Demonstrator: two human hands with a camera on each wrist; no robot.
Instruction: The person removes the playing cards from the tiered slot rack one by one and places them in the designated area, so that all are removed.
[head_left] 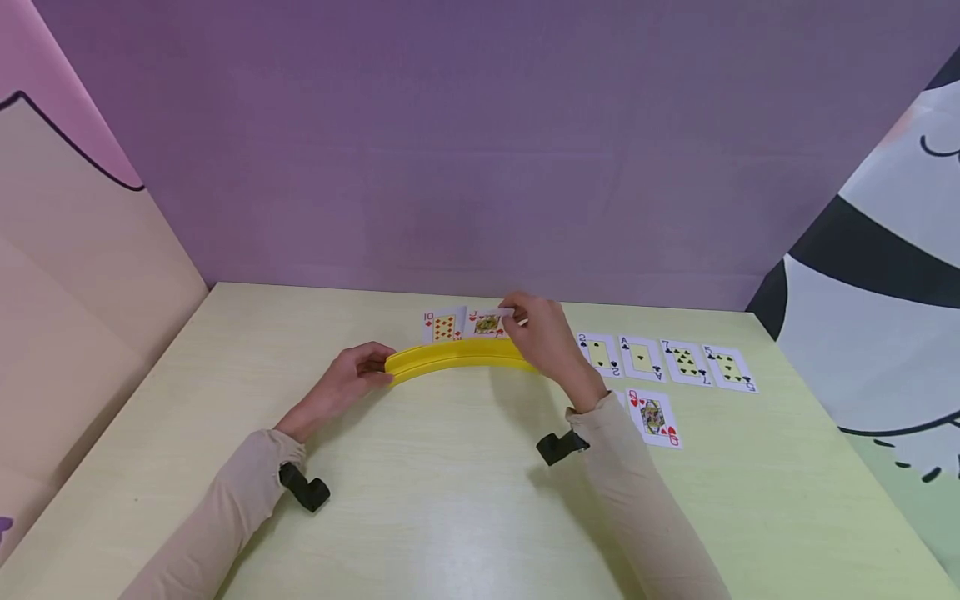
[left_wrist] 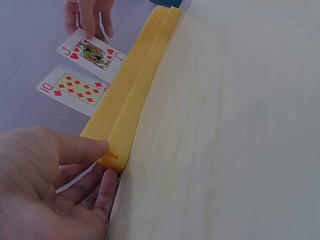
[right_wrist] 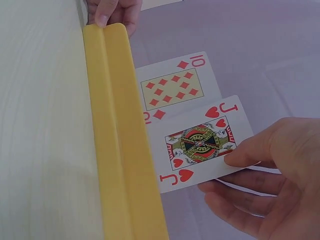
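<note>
A curved yellow playing-card holder (head_left: 459, 353) stands on the table in the head view. My left hand (head_left: 351, 381) grips its left end, thumb on top and fingers below, as the left wrist view shows. Slotted upright in the holder is a ten of diamonds (right_wrist: 172, 91). Beside it, a jack of hearts (right_wrist: 201, 142) overlaps the ten's edge, its lower end right at the holder's slot. My right hand (head_left: 546, 335) pinches the jack near its outer corner, with the thumb on the face and the fingers behind. The holder's right end is hidden behind this hand in the head view.
Face up to the right lie a two (head_left: 597, 355), an ace (head_left: 641, 358), a seven (head_left: 686, 362) and a five (head_left: 730, 368) in a row. Nearer me lies a queen of hearts (head_left: 653, 418), with another card mostly hidden by my right sleeve. A purple backdrop (head_left: 480, 150) rises behind the table.
</note>
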